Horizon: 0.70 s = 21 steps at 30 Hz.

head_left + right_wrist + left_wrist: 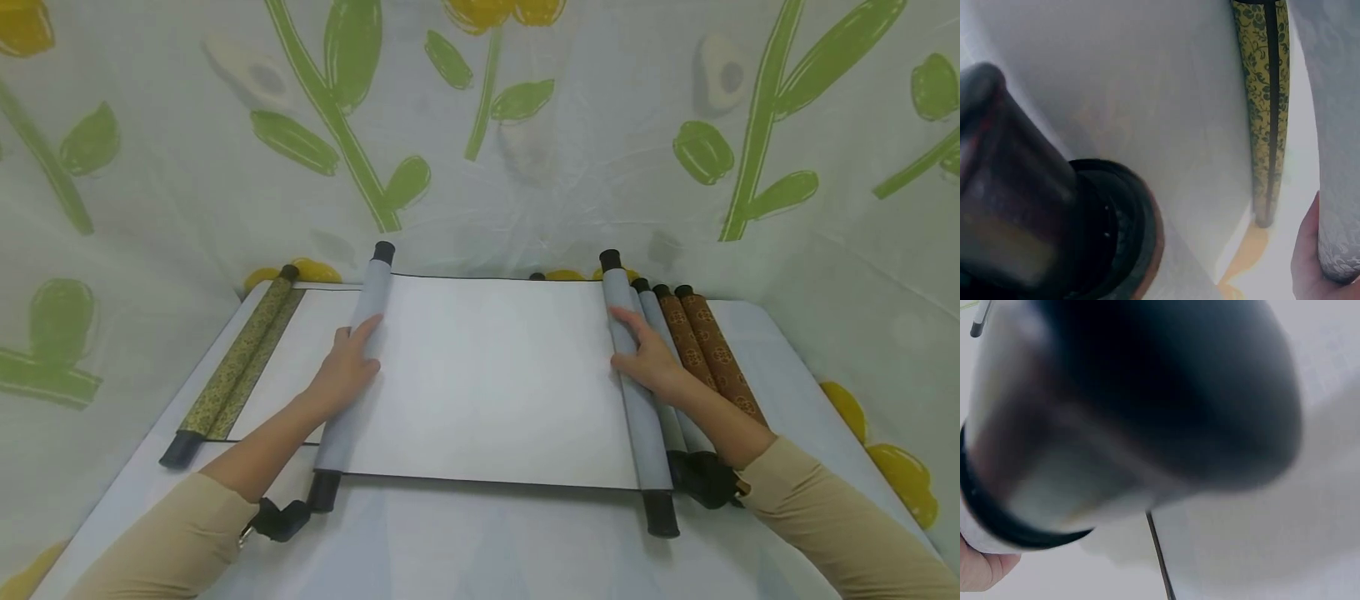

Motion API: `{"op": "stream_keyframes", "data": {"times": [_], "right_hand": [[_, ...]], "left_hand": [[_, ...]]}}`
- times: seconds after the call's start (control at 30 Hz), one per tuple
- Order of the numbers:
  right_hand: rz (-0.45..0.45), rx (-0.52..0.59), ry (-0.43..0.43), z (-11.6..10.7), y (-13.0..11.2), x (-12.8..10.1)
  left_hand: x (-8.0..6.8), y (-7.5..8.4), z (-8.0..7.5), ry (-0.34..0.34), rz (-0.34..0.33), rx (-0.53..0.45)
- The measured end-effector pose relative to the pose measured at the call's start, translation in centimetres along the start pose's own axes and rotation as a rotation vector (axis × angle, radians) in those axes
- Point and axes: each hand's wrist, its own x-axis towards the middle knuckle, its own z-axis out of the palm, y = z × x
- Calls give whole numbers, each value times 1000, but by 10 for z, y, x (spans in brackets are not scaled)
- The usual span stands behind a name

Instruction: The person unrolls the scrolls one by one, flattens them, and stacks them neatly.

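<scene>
While the head view is sharp, both wrist views are mostly blocked by dark blurred shapes I cannot identify. My left hand lies with straight fingers on the grey scroll's left roll; my right hand rests relaxed on its right roll. The open white sheet spans the desk centre. At 3 o'clock, brown scrolls are partly hidden by my forearm; at 9 o'clock lies a gold-patterned scroll.
</scene>
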Motion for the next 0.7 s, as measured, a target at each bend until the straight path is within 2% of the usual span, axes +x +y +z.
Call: {"op": "stream_keyframes", "data": {"times": [0.27, 0.7], "right_hand": [[-51, -12, -57, -3, 3, 0], [-52, -37, -100, -9, 2, 2]], "left_hand": [[-1, -4, -3, -30, 29, 31], [6, -10, -17, -31, -3, 25]]}}
